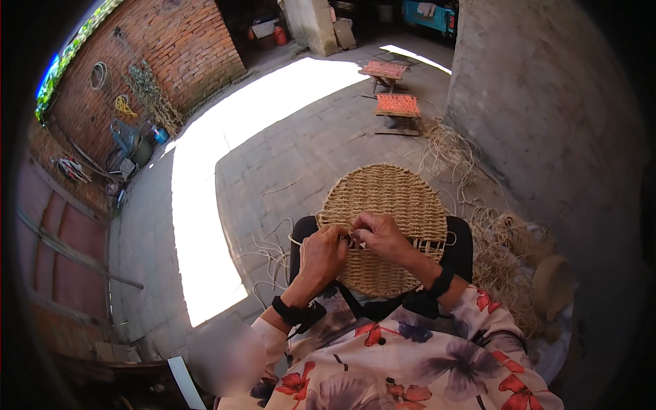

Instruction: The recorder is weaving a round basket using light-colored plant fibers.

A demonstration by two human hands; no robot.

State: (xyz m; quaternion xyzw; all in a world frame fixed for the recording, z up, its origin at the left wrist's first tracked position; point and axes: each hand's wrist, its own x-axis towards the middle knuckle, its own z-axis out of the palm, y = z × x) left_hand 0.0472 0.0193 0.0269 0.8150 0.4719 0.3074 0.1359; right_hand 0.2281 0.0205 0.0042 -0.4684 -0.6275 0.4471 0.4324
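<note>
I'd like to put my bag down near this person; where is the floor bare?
The sunlit strip and the shaded paving between it and the door look bare. Crowded: the person's right, where fibre heaps along the grey wall. More lies just left of the woven piece.

The left hand (321,258) is held back upward, its fingers (333,232) bent toward the right hand (384,236), whose fingers are curled inward just beside them. The left wrist (298,295) is set below and left of its fingers, the right wrist (418,262) below and right. Whether the fingertips are pressed together cannot be made out.
</note>
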